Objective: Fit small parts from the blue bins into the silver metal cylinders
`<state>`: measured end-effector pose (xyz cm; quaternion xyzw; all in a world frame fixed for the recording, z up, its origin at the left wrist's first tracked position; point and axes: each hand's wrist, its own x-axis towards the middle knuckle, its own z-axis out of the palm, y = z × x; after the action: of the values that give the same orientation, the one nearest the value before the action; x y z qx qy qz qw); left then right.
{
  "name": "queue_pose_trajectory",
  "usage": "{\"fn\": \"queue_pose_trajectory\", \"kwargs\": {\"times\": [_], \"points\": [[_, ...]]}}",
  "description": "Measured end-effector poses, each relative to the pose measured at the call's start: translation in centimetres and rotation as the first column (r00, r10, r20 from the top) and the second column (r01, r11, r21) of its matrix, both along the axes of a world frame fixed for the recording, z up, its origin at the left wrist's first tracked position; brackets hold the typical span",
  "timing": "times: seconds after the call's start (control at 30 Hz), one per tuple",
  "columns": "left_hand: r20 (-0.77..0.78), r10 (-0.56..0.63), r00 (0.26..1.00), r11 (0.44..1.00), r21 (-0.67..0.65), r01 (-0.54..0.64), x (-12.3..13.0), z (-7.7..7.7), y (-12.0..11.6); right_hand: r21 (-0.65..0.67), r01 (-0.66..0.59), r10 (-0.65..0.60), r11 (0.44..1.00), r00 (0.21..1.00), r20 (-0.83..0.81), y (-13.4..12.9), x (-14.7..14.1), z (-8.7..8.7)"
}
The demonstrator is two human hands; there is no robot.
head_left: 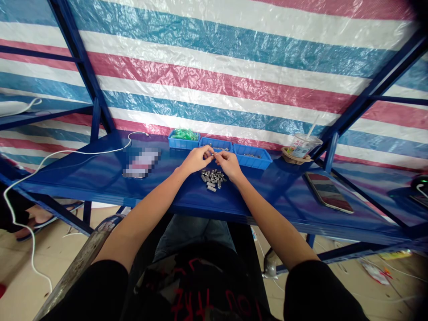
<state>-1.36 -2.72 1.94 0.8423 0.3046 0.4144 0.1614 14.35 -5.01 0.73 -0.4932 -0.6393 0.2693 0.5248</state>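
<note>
My left hand [199, 158] and my right hand [228, 164] meet above the blue table, fingertips pinched together on something small that I cannot make out. Just below them lies a pile of short metal cylinders [213, 177], several of them loose at its near edge. Right behind my hands stands a blue bin [216, 143], partly hidden by my fingers, with small parts in it. Another blue bin [253, 157] with small metal pieces sits beside my right hand. To the left, a third blue bin [183, 143] holds green plastic material [183, 134].
A phone [329, 192] lies at the right of the blue table [267, 187]. Behind it a plastic cup [303, 146] with a straw stands in a cardboard holder [296, 157]. A blurred-out item [142, 163] lies at left, near a white cable [83, 153]. Striped sheeting hangs behind.
</note>
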Motion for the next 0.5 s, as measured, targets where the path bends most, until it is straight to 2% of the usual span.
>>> {"fn": "queue_pose_trajectory", "kwargs": {"times": [0.2,0.4,0.5], "points": [[-0.027,0.02,0.999,0.999,-0.033,-0.021,-0.02,0.15,-0.02,0.035,0.057,-0.06,0.998,0.993,0.101,-0.06,-0.12,-0.08],[0.002,0.022,1.0,0.984,-0.176,-0.021,-0.05,0.22,0.0,0.075,0.072,-0.087,0.995,0.971,0.222,-0.57,-0.35,0.15],[-0.033,0.043,0.999,0.98,-0.193,-0.049,-0.09,0.3,0.04,0.094,0.089,-0.113,0.992,0.949,0.293,-0.81,-0.57,0.25]]}}
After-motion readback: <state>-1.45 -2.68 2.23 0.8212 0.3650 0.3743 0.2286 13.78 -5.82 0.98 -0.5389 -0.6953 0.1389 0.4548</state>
